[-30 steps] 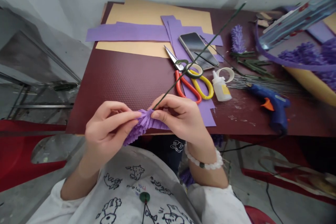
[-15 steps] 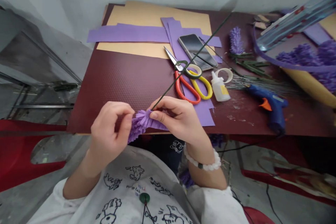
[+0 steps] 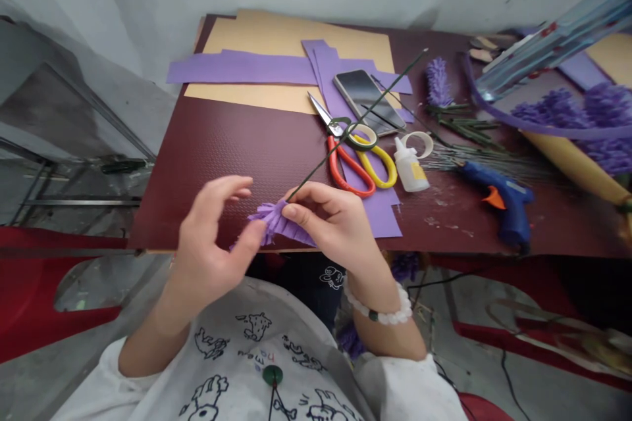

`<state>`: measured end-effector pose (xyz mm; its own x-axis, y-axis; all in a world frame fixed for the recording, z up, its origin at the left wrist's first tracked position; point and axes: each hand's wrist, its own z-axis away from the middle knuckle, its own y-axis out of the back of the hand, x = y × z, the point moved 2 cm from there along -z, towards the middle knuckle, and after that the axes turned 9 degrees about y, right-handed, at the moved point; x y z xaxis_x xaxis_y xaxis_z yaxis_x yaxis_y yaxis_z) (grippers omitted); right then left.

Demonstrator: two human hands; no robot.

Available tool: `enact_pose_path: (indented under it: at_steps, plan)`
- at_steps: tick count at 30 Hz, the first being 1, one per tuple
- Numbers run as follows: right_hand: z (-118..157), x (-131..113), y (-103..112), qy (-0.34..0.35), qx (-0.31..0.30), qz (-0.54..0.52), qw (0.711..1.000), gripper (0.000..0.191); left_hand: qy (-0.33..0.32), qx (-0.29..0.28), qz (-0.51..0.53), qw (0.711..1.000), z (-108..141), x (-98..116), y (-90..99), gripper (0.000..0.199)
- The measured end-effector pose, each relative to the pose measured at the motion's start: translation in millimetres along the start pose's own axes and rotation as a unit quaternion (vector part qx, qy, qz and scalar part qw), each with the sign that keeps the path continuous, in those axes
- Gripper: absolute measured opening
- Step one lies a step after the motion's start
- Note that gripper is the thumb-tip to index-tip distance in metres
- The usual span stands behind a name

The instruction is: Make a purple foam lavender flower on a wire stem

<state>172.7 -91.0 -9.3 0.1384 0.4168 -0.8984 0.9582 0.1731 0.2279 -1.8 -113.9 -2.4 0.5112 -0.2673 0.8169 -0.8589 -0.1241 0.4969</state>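
Near the front edge of the table, my right hand (image 3: 336, 217) pinches a fringed purple paper flower (image 3: 270, 217) at the base of a thin green stem (image 3: 340, 145). The stem slants up and away to the right. My left hand (image 3: 214, 233) is at the flower's left side with thumb and fingers spread apart; its thumb overlaps the fringe, and whether it touches cannot be made out. Beyond the right hand lie red-and-yellow-handled scissors (image 3: 351, 168), with a roll of green tape (image 3: 363, 136) on them.
A white glue bottle (image 3: 411, 168), a tape ring (image 3: 425, 143) and a blue glue gun (image 3: 508, 200) lie to the right. Behind are a phone (image 3: 363, 95), purple paper strips (image 3: 257, 67), a finished purple flower (image 3: 438, 82) and a basket (image 3: 553, 125) of purple flowers.
My left hand has opened from a pinch on the fringe, its fingers spreading apart. The stem's far tip has dropped slightly; my right hand keeps its hold.
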Motion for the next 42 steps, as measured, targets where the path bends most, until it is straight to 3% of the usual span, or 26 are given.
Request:
enact_pose_path:
  at_steps: [2,4,12,16,18,20,23,25,30,32,33,34,37,38,39,40,42]
  plan:
    - [1,-3,-1,0.000,0.003,0.015,1.000,0.012,0.035,-0.094,-0.034,0.994,5,6,-4.0,0.045]
    - [1,-6,-1,0.004,-0.001,0.033,0.999,0.012,0.054,-0.129,-0.046,0.989,7,8,-6.5,0.035]
    - [2,-17,5,0.084,-0.030,0.071,0.993,0.006,-0.017,-0.086,0.022,0.996,15,-3,-14.3,0.036]
    - [7,-26,9,0.125,-0.034,0.074,0.989,0.005,0.024,-0.087,0.105,0.990,24,-7,-14.4,0.034]
    - [9,-30,10,0.144,-0.046,0.060,0.987,0.008,0.071,-0.114,0.199,0.971,28,-9,-14.5,0.031]
    - [10,-33,12,0.155,-0.057,0.041,0.985,0.011,0.128,-0.173,0.337,0.916,30,-11,-16.2,0.027]
    - [6,-34,14,0.157,-0.075,0.016,0.985,0.013,0.202,-0.287,0.513,0.784,32,-9,-21.4,0.025]
    - [3,-32,15,0.156,-0.097,-0.003,0.983,0.014,0.234,-0.337,0.569,0.713,31,-8,-24.5,0.023]
    - [-3,-27,13,0.154,-0.130,-0.065,0.977,0.014,0.282,-0.425,0.623,0.593,27,-6,-28.8,0.019]
    - [-3,-25,13,0.156,-0.103,-0.063,0.980,0.014,0.297,-0.447,0.623,0.569,25,-5,-27.9,0.022]
    - [-3,-23,12,0.148,-0.086,-0.053,0.984,0.014,0.293,-0.442,0.610,0.589,23,-5,-26.7,0.025]
    - [-2,-22,11,0.134,-0.069,-0.040,0.988,0.015,0.282,-0.423,0.581,0.636,22,-6,-25.3,0.029]
    - [-1,-16,7,0.071,-0.028,0.003,0.997,0.020,0.207,-0.278,0.380,0.858,18,-7,-18.6,0.050]
    - [-1,-15,6,0.055,-0.020,0.017,0.998,0.020,0.178,-0.215,0.290,0.916,18,-7,-16.3,0.056]
    - [-1,-13,4,0.042,-0.016,0.029,0.999,0.020,0.152,-0.158,0.202,0.954,18,-7,-14.6,0.058]
    - [-1,-12,3,0.033,-0.016,0.040,0.999,0.019,0.133,-0.121,0.130,0.975,18,-6,-13.9,0.053]
    - [-2,-8,2,0.021,-0.028,0.050,0.998,0.018,0.113,-0.090,0.049,0.988,19,-5,-14.3,0.036]
